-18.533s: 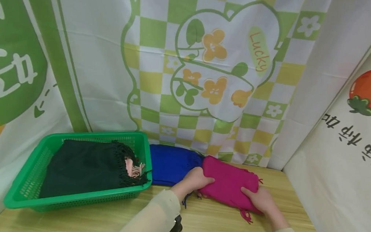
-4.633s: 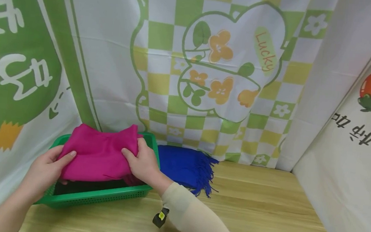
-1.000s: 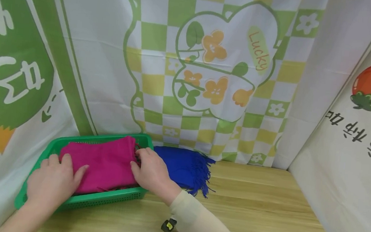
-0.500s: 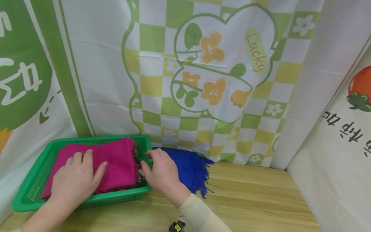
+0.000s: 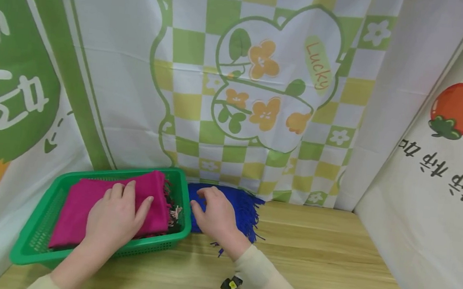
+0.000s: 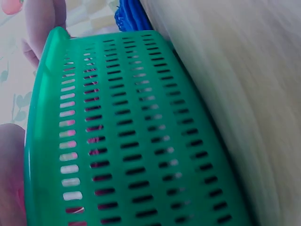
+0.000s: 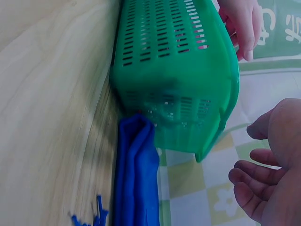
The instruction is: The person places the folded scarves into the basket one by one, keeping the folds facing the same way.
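Note:
A folded magenta scarf (image 5: 75, 206) with fringe lies in a green perforated basket (image 5: 20, 247). My left hand (image 5: 114, 217) rests on it, fingers extended and thumb apart. Beneath the scarf's right end show dark fringe and pale pink tassels (image 5: 175, 212). Right of the basket a folded blue scarf (image 5: 247, 210) lies on the table, its fringe pointing right. My right hand (image 5: 218, 214) hovers over it with fingers loosely bent and nothing between them. In the right wrist view that hand (image 7: 277, 174) is above the blue scarf's folded edge (image 7: 136, 174).
The wooden table (image 5: 309, 252) extends to the right of the blue scarf. A checked cloth (image 5: 230, 153) hangs along the back, with printed cloth walls on both sides. A black wrist strap device (image 5: 230, 284) sits at my right sleeve.
The magenta scarf went from the table into the basket, covering the dark scarf. Lately my right hand left the basket's right end and moved over the blue scarf; my left hand slid right.

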`<state>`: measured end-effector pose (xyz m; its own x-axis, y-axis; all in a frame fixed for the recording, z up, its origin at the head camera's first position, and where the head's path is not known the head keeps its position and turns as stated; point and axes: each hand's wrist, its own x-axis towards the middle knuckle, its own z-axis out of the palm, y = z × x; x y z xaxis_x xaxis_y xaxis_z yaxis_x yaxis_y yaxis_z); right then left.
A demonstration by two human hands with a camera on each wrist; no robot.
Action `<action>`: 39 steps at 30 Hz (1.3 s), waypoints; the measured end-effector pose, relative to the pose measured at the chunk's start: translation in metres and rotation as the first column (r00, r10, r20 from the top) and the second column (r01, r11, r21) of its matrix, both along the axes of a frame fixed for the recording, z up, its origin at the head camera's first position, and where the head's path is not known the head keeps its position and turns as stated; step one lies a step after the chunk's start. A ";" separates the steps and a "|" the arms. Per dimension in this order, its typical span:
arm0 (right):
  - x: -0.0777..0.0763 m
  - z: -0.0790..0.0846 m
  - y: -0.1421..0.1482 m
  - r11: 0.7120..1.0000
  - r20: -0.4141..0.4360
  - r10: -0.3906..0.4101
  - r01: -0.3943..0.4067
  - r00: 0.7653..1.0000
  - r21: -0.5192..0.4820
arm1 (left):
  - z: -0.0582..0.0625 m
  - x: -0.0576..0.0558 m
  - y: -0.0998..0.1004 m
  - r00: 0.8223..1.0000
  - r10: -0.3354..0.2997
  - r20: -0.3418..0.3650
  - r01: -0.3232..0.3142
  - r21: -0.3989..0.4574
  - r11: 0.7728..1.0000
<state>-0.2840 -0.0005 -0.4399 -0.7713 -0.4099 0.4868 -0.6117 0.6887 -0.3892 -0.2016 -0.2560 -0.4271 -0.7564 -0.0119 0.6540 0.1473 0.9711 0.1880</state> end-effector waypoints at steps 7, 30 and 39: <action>-0.002 -0.003 0.015 1.000 0.024 -0.009 0.010 1.000 -0.021 | 0.004 -0.005 0.014 0.999 -0.026 0.032 0.025 0.018 1.000; -0.013 -0.013 0.064 0.990 0.046 -0.099 0.103 0.994 -0.096 | 0.009 -0.027 0.068 0.991 -0.122 0.054 0.122 0.009 0.993; -0.020 -0.018 0.085 0.982 0.019 -0.132 0.134 0.991 -0.134 | 0.009 -0.037 0.091 0.983 -0.145 0.110 0.143 0.020 0.989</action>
